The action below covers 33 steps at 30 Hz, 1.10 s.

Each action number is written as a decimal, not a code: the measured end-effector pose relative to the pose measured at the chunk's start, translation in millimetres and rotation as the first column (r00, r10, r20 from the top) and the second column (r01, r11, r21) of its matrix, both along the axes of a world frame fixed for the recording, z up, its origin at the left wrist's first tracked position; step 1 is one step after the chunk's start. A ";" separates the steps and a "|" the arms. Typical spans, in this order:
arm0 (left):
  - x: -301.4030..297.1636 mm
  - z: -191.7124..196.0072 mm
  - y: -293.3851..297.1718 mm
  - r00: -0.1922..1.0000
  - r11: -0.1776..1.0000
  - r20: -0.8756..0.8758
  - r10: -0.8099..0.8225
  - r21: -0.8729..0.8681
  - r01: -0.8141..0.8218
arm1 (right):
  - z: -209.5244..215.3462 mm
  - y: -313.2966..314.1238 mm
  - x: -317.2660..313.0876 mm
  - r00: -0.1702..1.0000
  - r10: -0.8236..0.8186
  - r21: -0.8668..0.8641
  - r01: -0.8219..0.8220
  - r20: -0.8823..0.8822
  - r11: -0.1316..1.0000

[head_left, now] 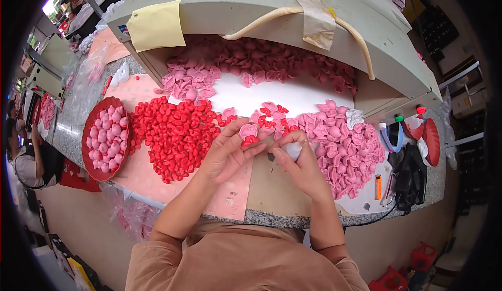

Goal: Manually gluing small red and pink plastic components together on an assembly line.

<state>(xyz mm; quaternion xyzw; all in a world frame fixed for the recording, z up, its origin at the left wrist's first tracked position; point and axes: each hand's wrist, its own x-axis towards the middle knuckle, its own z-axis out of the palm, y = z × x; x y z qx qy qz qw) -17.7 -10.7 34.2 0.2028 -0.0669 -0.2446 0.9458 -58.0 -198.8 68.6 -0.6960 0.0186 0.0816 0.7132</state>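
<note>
Between the fingertips of my left hand (224,157) is a small pink moulded piece (248,130) with a red part at its lower edge. My right hand (303,170) is closed round a small whitish translucent bottle (293,150), mostly hidden by the fingers. Just beyond my hands lie several pink pieces paired with red parts (280,110). A heap of small red moulded parts (180,134) spreads left of my left hand. To the right of my right hand is a heap of pink moulded pieces (349,152).
A grey metal housing (251,13) arches over more pink pieces (235,55) at the back. At the left stands a red bowl (90,160) of round pink pieces. An orange lighter (378,186), a black bundle (410,178) and a blue roll (393,137) lie at the right.
</note>
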 end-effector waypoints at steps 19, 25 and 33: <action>-1.6 -1.9 -8.8 0.973 0.942 -0.060 -0.221 0.246 0.229 | -11.0 -25.6 0.0 0.862 -0.333 0.075 0.330 0.383 0.941; -5.1 -7.7 -13.4 0.956 0.947 -0.153 -0.249 0.168 0.273 | -12.8 -26.8 2.4 0.776 -0.397 0.141 0.379 0.490 0.915; -6.1 -17.0 -13.8 0.915 0.948 -0.291 -0.279 0.072 0.311 | -9.1 -23.4 0.6 0.728 -0.245 -0.162 0.439 0.641 0.884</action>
